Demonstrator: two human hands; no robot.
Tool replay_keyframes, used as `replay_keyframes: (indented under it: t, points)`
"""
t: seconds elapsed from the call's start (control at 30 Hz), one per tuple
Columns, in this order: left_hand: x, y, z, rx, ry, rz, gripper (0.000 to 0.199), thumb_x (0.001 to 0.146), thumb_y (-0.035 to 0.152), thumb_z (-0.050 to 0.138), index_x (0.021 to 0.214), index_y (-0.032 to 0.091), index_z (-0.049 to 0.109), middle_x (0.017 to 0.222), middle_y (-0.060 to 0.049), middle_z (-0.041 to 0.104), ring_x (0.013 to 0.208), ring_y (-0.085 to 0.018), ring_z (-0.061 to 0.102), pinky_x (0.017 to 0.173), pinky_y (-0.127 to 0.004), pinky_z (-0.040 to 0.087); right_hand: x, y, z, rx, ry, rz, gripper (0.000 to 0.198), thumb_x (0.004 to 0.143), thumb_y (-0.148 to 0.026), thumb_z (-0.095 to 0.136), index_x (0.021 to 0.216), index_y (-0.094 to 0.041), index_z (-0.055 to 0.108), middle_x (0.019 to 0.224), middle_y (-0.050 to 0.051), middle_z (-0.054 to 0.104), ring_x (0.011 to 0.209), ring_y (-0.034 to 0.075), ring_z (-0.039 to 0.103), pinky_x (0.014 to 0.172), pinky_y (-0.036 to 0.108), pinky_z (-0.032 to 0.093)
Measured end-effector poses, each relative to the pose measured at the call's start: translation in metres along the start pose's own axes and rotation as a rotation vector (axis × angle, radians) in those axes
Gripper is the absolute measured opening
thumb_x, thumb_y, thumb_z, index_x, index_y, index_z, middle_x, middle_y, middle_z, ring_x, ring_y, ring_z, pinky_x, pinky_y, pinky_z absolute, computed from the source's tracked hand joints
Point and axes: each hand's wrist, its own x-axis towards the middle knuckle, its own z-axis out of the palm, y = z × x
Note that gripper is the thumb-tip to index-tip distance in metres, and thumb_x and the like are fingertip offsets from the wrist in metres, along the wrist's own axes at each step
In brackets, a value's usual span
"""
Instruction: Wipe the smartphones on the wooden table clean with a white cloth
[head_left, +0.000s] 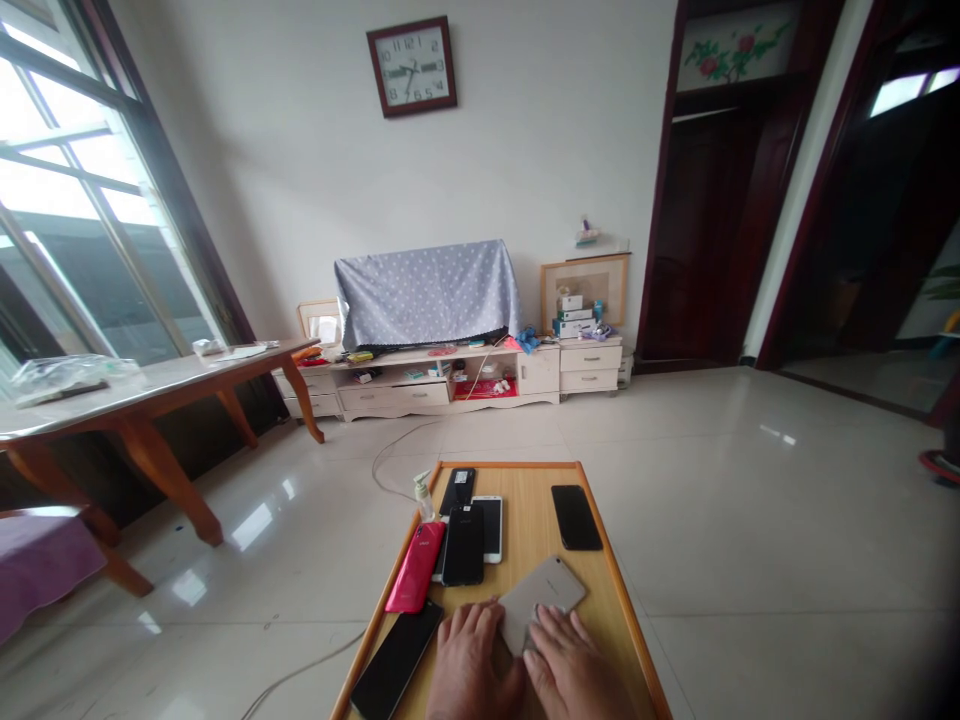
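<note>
A silver-beige smartphone (541, 592) lies back up and slanted on a small wooden table (525, 482). My left hand (471, 655) holds its lower left edge, with the thumb near the bottom corner. Across the lower right of its back, my right hand (574, 665) presses with bent fingers. Something small and pale shows under those fingertips, too covered to name. Left of my hands is a large black phone (397, 660). Beyond it are a red phone (417, 567), a black phone (463, 545) overlapping a white phone (493, 528), and another dark phone (456, 491).
A pump bottle (424, 497) stands at the table's left edge. One black phone (577, 517) lies at the far right. Cables (311, 664) run over the tiled floor. A long table (172, 385) is at the left, and a low white cabinet (397, 395) lines the wall.
</note>
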Motion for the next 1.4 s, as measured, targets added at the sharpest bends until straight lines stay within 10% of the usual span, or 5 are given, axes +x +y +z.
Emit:
replay_keyframes:
  t: [0.43, 0.7, 0.97, 1.23, 1.4]
  points:
    - [0.001, -0.006, 0.005, 0.013, -0.014, -0.015, 0.051, 0.072, 0.034, 0.062, 0.123, 0.028, 0.06, 0.133, -0.005, 0.063, 0.123, -0.026, 0.051, 0.106, -0.038, 0.034, 0.004, -0.018, 0.005, 0.035, -0.042, -0.08, 0.043, 0.1, -0.046, 0.046, 0.13, -0.025, 0.066, 0.14, 0.008, 0.059, 0.13, 0.03, 0.055, 0.114, 0.048, 0.04]
    - [-0.001, 0.001, 0.001, -0.004, 0.032, 0.003, 0.047, 0.074, 0.037, 0.062, 0.12, 0.028, 0.061, 0.13, -0.004, 0.064, 0.124, -0.025, 0.051, 0.106, -0.038, 0.033, 0.024, 0.015, -0.027, -0.084, 0.044, 0.185, 0.052, 0.104, -0.047, 0.033, 0.136, -0.017, 0.061, 0.144, 0.015, 0.054, 0.138, 0.033, 0.045, 0.116, 0.058, 0.031]
    - [0.001, -0.007, 0.001, 0.005, -0.059, -0.03, 0.053, 0.073, 0.035, 0.061, 0.126, 0.03, 0.059, 0.135, -0.002, 0.062, 0.124, -0.024, 0.05, 0.106, -0.036, 0.033, 0.015, -0.034, 0.0, 0.102, -0.106, -0.086, 0.046, 0.101, -0.045, 0.044, 0.139, -0.025, 0.059, 0.142, 0.009, 0.056, 0.133, 0.03, 0.052, 0.116, 0.052, 0.036]
    - [0.0, 0.0, 0.001, -0.012, 0.032, -0.006, 0.049, 0.073, 0.037, 0.062, 0.121, 0.028, 0.06, 0.13, -0.003, 0.064, 0.122, -0.024, 0.051, 0.106, -0.037, 0.032, 0.036, -0.002, -0.03, -0.028, -0.02, 0.219, 0.052, 0.104, -0.046, 0.031, 0.137, -0.018, 0.06, 0.147, 0.012, 0.052, 0.142, 0.03, 0.041, 0.12, 0.053, 0.026]
    - [0.002, -0.002, 0.002, -0.001, -0.012, -0.028, 0.047, 0.078, 0.036, 0.057, 0.125, 0.03, 0.06, 0.131, -0.003, 0.063, 0.122, -0.024, 0.051, 0.105, -0.037, 0.032, 0.028, -0.032, -0.008, 0.083, -0.105, 0.057, 0.049, 0.103, -0.044, 0.037, 0.143, -0.021, 0.055, 0.149, 0.009, 0.049, 0.141, 0.029, 0.043, 0.12, 0.05, 0.028]
